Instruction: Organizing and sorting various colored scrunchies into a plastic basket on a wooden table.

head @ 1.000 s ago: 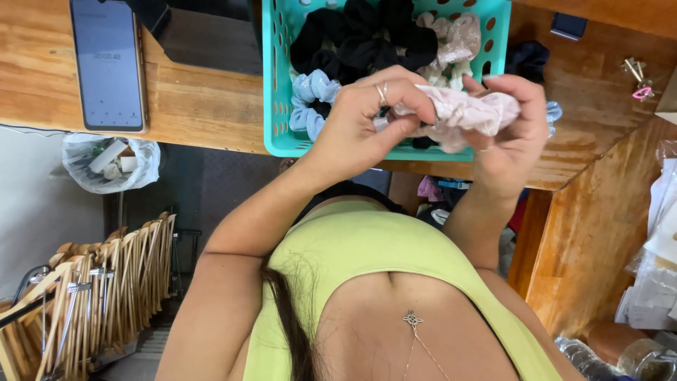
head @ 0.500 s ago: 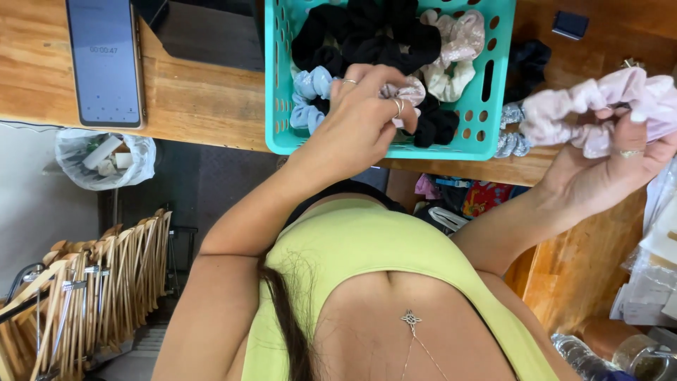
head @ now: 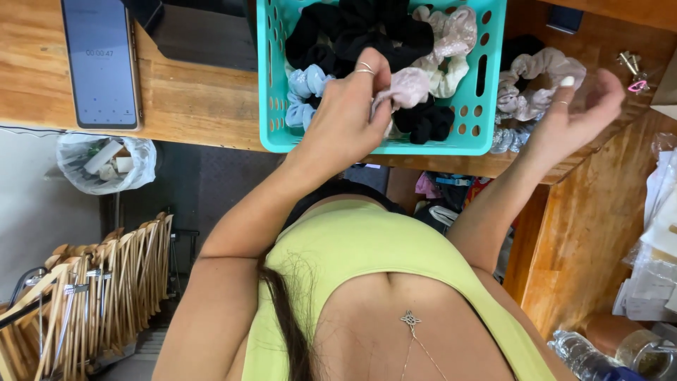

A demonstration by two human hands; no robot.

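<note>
left hand (head: 345, 116) pinching pale pink scrunchie (head: 407, 88) in teal basket (head: 486, 134), right hand (head: 575, 113) open beside scrunchie pile (head: 539, 81)

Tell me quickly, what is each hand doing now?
Left hand: closed on a pale pink scrunchie in the basket.
Right hand: open, holding nothing.

basket (head: 486, 77): teal, with round holes, upper middle of the frame
scrunchies in basket: black (head: 352, 32), pale blue (head: 305, 88), pale pink (head: 409, 88), cream (head: 451, 70)
worktop (head: 190, 106): warm brown wood
top (head: 367, 247): plain yellow-green
</note>
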